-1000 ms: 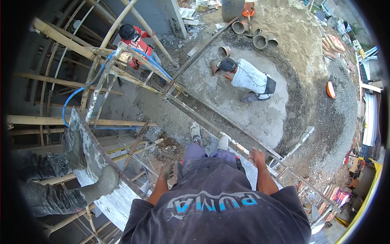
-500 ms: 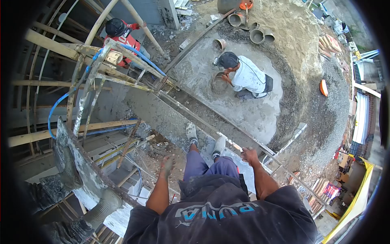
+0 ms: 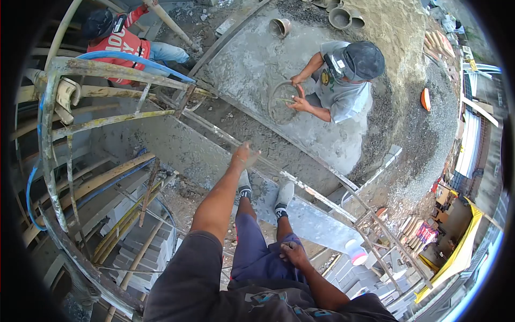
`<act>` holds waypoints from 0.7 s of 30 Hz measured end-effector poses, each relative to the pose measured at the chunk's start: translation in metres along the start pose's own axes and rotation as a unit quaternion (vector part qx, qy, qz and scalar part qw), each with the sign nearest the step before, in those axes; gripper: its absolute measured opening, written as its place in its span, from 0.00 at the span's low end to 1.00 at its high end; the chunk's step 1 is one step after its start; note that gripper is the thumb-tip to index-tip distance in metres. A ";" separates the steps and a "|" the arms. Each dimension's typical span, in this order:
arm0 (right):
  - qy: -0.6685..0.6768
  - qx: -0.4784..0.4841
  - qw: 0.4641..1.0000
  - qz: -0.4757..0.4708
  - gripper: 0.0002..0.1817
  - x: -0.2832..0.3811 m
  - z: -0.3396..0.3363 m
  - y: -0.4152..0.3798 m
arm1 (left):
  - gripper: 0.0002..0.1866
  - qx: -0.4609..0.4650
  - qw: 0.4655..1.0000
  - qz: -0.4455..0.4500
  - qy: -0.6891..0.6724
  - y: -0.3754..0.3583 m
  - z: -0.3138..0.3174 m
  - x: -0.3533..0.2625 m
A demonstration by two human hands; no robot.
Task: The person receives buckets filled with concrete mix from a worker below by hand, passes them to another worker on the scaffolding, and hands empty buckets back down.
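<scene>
My left hand [image 3: 244, 155] reaches forward with fingers apart, its fingertips overlapping the rusty, paint-flecked scaffold rail [image 3: 316, 196]. It holds nothing. My right hand [image 3: 293, 253] is drawn back beside my thigh, fingers curled in, with nothing showing in them. Under me, my shoes stand on a grey cement-smeared plank [image 3: 316, 222]. Beyond the rail, a co-worker in a grey shirt [image 3: 343, 88] crouches on the wet mortar slab [image 3: 236, 70], both hands at the rim of a mortar-filled bucket [image 3: 276, 115].
Left of me rises a scaffold frame [image 3: 120, 124] with a blue hose [image 3: 139, 58]. Another person in red [image 3: 122, 51] is behind it. Buckets [image 3: 339, 19] stand by the sand. A white tub [image 3: 356, 252] is at the plank's right end, with grey blocks [image 3: 142, 249] below.
My left hand has swung forward to the rail. My right hand has left the rail's side and come back to my thigh. The co-worker has raised their upper body.
</scene>
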State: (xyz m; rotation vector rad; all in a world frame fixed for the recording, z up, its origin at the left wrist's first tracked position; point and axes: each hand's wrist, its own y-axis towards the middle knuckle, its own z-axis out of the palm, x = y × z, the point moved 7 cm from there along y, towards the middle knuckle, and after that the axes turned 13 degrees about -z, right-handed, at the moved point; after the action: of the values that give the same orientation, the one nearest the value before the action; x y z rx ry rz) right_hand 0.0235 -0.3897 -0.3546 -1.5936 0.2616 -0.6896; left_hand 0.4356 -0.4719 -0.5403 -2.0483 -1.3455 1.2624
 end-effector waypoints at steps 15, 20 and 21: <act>0.108 -0.082 0.990 0.045 0.13 -0.096 0.005 -0.020 | 0.18 0.295 0.932 0.196 0.081 0.052 0.153 -0.094; 0.108 -0.092 0.990 0.001 0.12 -0.092 -0.003 -0.023 | 0.18 0.281 0.936 0.188 0.094 -0.014 0.157 -0.065; 0.106 -0.094 0.990 -0.010 0.12 -0.093 -0.004 -0.024 | 0.20 0.264 0.942 0.170 0.118 -0.039 0.139 -0.072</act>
State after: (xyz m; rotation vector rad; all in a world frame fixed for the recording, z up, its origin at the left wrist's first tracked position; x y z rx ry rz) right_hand -0.0578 -0.3387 -0.3575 -1.7030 0.4801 -0.8723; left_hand 0.2885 -0.5376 -0.5508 -1.9943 -0.4828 1.2847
